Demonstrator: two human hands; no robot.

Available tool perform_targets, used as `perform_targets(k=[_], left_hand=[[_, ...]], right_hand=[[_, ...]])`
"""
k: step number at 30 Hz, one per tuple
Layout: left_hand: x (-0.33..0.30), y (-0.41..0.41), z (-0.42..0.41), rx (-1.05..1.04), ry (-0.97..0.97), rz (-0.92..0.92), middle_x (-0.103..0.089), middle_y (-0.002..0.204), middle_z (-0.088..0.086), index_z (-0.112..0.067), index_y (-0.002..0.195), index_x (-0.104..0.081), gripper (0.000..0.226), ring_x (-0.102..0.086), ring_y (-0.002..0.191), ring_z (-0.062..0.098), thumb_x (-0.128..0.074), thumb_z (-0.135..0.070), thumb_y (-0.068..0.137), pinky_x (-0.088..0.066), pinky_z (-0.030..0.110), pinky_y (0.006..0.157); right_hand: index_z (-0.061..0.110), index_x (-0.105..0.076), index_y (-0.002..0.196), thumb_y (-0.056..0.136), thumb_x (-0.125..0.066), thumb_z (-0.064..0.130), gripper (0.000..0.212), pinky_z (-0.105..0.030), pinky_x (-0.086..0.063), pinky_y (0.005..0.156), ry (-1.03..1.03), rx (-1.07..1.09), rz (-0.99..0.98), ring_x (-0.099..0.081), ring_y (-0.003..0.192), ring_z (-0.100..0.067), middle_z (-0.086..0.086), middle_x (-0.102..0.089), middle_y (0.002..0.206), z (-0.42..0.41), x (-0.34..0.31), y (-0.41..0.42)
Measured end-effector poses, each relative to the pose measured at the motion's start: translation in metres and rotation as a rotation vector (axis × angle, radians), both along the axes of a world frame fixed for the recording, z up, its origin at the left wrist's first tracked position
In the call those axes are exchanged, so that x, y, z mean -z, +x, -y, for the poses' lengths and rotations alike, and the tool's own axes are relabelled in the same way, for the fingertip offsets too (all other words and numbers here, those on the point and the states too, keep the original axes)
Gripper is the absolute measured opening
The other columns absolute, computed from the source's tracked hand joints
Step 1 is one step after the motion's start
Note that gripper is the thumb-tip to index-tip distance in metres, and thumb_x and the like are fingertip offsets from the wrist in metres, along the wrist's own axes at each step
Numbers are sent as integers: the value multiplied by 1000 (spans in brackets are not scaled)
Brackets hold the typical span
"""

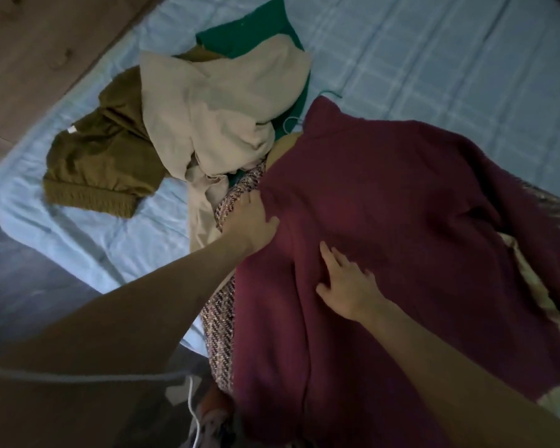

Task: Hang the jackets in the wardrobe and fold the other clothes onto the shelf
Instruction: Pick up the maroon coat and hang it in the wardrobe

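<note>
A maroon knit garment lies spread over a pile of clothes on the bed. My left hand grips its left edge, with the thumb on top and the fingers hidden under the fabric. My right hand rests flat on the garment's middle, fingers spread. Under the maroon piece a multicolour tweed garment shows along the left side. A beige garment, an olive-brown top and a green piece lie heaped further back.
The bed has a light blue checked sheet; its corner is at the left. Wooden floor shows at top left. A white cable hangs near my body at the bottom.
</note>
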State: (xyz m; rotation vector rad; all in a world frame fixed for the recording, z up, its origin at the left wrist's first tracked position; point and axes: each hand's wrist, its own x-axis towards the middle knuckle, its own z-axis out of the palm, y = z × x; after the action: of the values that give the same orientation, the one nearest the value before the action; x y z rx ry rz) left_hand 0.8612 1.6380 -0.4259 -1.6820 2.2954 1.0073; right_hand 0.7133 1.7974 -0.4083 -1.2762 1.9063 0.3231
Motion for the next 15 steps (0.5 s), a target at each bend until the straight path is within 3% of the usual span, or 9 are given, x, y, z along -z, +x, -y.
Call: perform_targets(k=[6,9,15], left_hand=[[16,-19,10,-279,-20,-191,-45,132,19,-5,129,-34,60,-47,122,34,-65,-32,86,-42,47,101],[21,-24,19,-286,-50,-157,-47,132,16,-8,131,-36,69,-46,123,33,-72,-35,79,-43,49,99],[31,-33,27,-321,-18,-139,-54,125,12,-8,124,-47,64,-51,117,30,-67,-50,80,-44,46,98]], right_hand=[[38,14,151,89,-51,50,91,-56,-24,113,21,3,32,-24,142,-26,-2,-11,161,7,23,-2],[41,11,151,85,-53,55,93,-55,-20,115,20,-26,32,-25,140,-27,-2,-16,159,11,27,-7],[47,5,150,82,-55,58,91,-56,-16,115,53,-25,43,-22,139,-27,1,-15,155,18,30,-15]])
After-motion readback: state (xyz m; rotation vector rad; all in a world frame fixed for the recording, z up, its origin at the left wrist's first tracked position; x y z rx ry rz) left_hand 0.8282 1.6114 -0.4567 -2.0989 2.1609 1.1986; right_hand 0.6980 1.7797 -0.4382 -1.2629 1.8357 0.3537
